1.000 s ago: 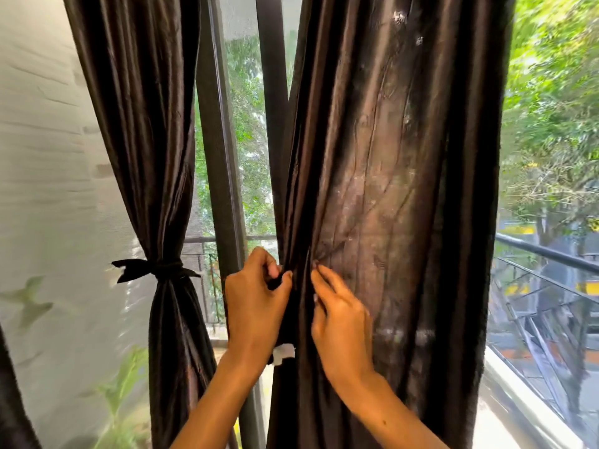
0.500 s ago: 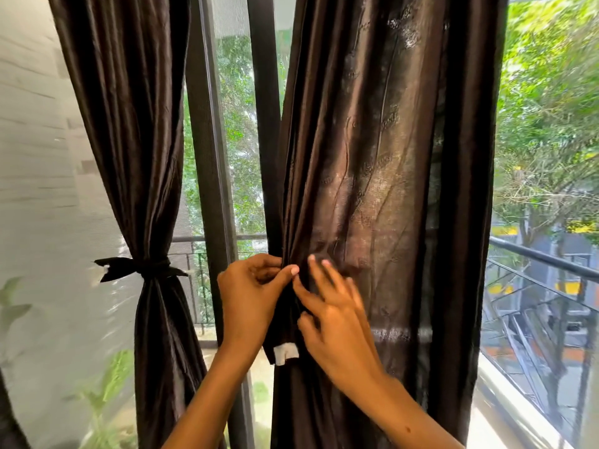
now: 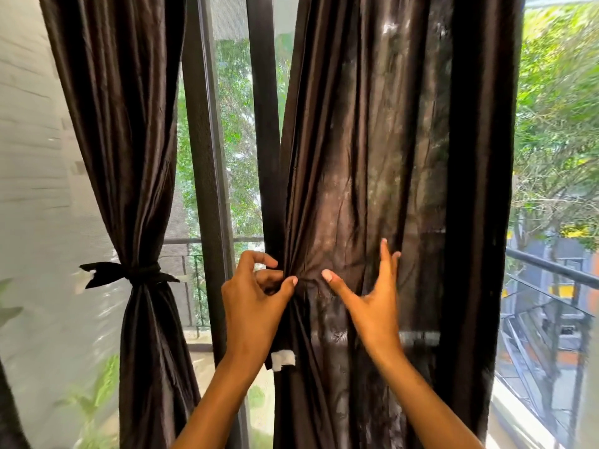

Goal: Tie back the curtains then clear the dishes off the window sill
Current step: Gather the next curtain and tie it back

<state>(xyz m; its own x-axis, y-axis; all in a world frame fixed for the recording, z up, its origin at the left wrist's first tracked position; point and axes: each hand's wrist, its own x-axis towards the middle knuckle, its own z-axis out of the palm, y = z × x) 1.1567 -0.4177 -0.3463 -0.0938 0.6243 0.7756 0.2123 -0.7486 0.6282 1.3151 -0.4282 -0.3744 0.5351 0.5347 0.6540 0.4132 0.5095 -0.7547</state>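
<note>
A dark brown curtain (image 3: 372,150) hangs loose in front of me, wide and spread out. My left hand (image 3: 256,303) pinches its left edge at waist height, together with a dark tie strap whose white-tipped end (image 3: 283,359) dangles below the hand. My right hand (image 3: 372,299) rests spread against the curtain's front, fingers apart, thumb pointing toward the left hand. A second dark curtain (image 3: 129,140) on the left is gathered and held by a knotted black tie (image 3: 129,273). No dishes or sill surface are in view.
Dark vertical window frames (image 3: 207,189) stand between the two curtains, with glass and green trees behind. A balcony railing (image 3: 551,267) runs outside at the right. A pale wall (image 3: 29,157) fills the left side.
My right hand has slid to the right across the curtain and opened its fingers wide. My left hand keeps its pinch at the curtain's edge. The view has moved closer and slightly right.
</note>
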